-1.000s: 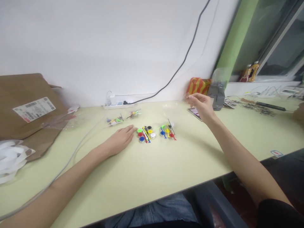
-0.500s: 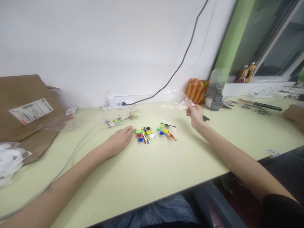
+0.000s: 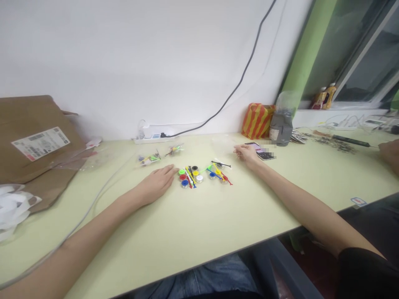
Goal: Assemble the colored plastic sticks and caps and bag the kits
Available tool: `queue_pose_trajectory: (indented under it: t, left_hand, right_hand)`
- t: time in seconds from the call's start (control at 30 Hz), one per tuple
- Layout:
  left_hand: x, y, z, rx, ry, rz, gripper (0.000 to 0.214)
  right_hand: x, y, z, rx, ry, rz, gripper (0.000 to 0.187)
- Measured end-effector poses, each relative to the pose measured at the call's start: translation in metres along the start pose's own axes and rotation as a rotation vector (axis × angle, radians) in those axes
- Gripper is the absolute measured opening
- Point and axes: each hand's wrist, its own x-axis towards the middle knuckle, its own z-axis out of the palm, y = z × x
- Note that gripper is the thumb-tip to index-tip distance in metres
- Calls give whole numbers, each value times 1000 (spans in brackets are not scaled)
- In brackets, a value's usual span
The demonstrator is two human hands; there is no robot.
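Note:
My left hand (image 3: 157,185) lies flat on the table, fingers stretched out, its fingertips beside a group of small round pieces with coloured tops. Among them are a green piece (image 3: 181,172), a blue piece (image 3: 185,183) and a white piece (image 3: 199,179), with thin coloured plastic sticks (image 3: 190,176) between. To the right lies a second group of similar pieces, with a yellow stick (image 3: 217,171) and a blue piece (image 3: 212,176). Beyond that group, my right hand (image 3: 247,155) has its fingers pinched at the edge of a clear plastic bag (image 3: 222,144), which is faint against the table.
Small filled clear packets (image 3: 149,159) lie behind my left hand. A phone (image 3: 260,150) sits by my right wrist. Farther back are a power strip (image 3: 148,136), a striped bag (image 3: 257,120) and a grey pouch (image 3: 281,126). A cardboard box (image 3: 34,166) stands left; another person's hand (image 3: 389,151) is far right.
My right hand has moved left and lower with the clear plastic, uncovering more of the phone. My left hand and the coloured pieces have stayed where they were.

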Motion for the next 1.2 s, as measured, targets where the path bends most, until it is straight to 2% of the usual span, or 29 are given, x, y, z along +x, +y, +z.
queue_pose_trajectory:
  t: [0.1, 0.2, 0.27, 0.33, 0.4, 0.47, 0.53, 0.63, 0.8, 0.97, 1.2]
  left_hand:
    - [0, 0, 0, -13, 2, -6, 59]
    - [0, 0, 0, -25, 14, 0, 59]
    - [0, 0, 0, -25, 10, -2, 59]
    - [0, 1, -1, -25, 3, -12, 59]
    - [0, 2, -2, -24, -2, -16, 59]
    - [0, 3, -3, -18, -3, -15, 59]
    - [-1, 4, -3, -19, 1, -11, 59]
    - [-1, 3, -3, -25, 11, -12, 59]
    - [0, 2, -2, -24, 10, -1, 59]
    - [0, 1, -2, -31, 16, -1, 59]
    - [-1, 0, 0, -54, 52, 9, 57]
  right_hand:
    - [-1, 1, 0, -71, 26, -29, 21]
    - [-3, -2, -2, -153, 91, -73, 35]
    - [-8, -8, -2, -277, 123, -166, 38]
    - [-18, -17, 3, -463, 90, -310, 35]
    - [-34, -28, 12, -612, -40, -471, 38]
    - [-54, -38, 23, -658, -272, -637, 39]
    - [-73, -45, 34, -715, -512, -742, 43]
    - [-90, -46, 43, -815, -703, -747, 56]
    - [-86, -35, 42, -908, -796, -711, 58]
    - [-75, -31, 40, -875, -776, -722, 46]
    - [-57, -27, 31, -898, -666, -726, 32]
